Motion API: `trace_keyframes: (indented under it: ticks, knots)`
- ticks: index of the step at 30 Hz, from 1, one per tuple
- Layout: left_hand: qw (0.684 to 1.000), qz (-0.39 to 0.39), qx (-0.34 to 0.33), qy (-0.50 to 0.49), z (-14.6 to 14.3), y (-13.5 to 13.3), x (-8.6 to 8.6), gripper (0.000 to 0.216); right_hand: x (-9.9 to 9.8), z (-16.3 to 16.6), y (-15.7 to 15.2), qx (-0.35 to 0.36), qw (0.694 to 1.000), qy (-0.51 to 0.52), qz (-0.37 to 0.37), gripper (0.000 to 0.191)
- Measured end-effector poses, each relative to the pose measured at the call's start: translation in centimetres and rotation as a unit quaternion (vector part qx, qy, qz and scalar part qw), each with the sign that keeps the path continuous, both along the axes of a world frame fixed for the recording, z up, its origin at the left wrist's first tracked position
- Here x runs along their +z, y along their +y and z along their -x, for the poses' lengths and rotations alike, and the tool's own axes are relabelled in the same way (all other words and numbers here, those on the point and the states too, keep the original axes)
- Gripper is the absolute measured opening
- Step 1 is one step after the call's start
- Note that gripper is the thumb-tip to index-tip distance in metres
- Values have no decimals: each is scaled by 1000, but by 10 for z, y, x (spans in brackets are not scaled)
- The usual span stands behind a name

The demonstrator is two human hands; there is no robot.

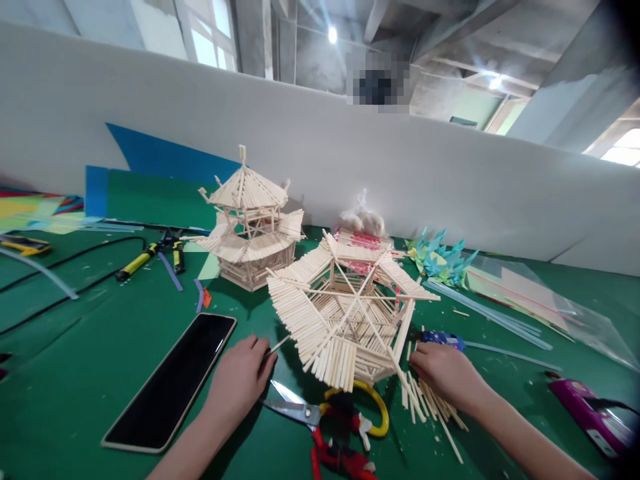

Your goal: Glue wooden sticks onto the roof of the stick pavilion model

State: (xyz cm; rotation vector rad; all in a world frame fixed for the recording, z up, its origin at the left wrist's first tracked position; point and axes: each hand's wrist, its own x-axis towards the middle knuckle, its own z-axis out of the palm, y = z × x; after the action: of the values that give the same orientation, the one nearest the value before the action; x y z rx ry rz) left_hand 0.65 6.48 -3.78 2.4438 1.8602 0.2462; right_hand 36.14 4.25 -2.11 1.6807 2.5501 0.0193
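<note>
My left hand (243,371) is closed in a pinch on a thin wooden stick (280,344), whose far end points at the roof edge of a wooden stick model (320,320). The model is six-sided, with crossing sticks over its open top and slats along part of its rim. To its right, my right hand (445,373) is closed over a pile of loose sticks (437,403), with a short stick showing at the fingertips. Just behind that hand lies a blue glue gun (443,340) with a clear glue stick in its back, partly hidden.
Open scissors (307,413) and red-handled pliers (343,460) lie in front. A phone (173,383) lies left. Behind stand a finished-looking stick pagoda (250,247) and a blue paper piece (443,257). Yellow-black pliers (140,260) and a purple device (593,413) flank the green table.
</note>
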Motion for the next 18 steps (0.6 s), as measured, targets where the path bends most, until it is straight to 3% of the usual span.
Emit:
trace_keyframes:
  ticks: [9, 13, 15, 16, 18]
  knots:
    - [994, -70, 15, -87, 13, -14, 6, 24, -6, -3, -2, -37, 997, 60, -32, 22]
    - [979, -143, 41, -138, 11, -36, 16, 23, 19, -13, -13, -81, 984, 150, -53, 17]
    - [962, -172, 40, -210, 3, -50, 26, 17, 38, -9, -24, -114, 967, 210, -89, 15]
    - [948, -177, 29, -262, -4, -57, 33, 14, 48, -3, -31, -127, 954, 244, -115, 14]
    - [920, -168, 19, -355, -21, -72, 46, 16, 69, 18, -44, -135, 902, 371, -176, 8]
